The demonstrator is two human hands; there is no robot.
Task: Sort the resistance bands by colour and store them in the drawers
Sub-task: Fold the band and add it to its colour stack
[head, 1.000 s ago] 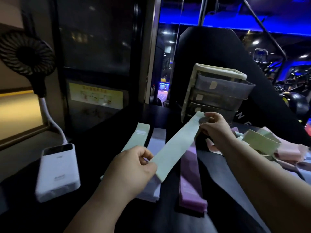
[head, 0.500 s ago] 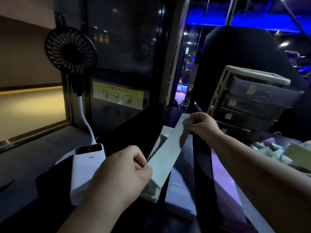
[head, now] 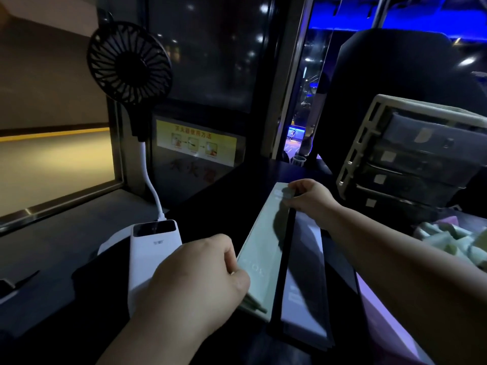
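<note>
Extending rearward from the dark surface's (head: 245, 183) near edge, a pale green elastic resistance band (head: 259, 248) is held: left hand (head: 195, 283) fingers curl around its near end, right hand (head: 313, 200) fingers pinch its far end.

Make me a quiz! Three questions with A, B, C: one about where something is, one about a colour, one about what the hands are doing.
1. Where is the power bank?
A. left of the green band
B. inside a drawer
C. on the floor

2. What colour is the fan?
A. white
B. black
C. red

3. What are the hands doing?
A. resting empty
B. each holding one end of the green band
C. pulling a drawer

Answers: 1 A, it lies left of that band; 2 B, its cage is black; 3 B, the left hand grips the near end, the right hand pinches the far end.
</note>
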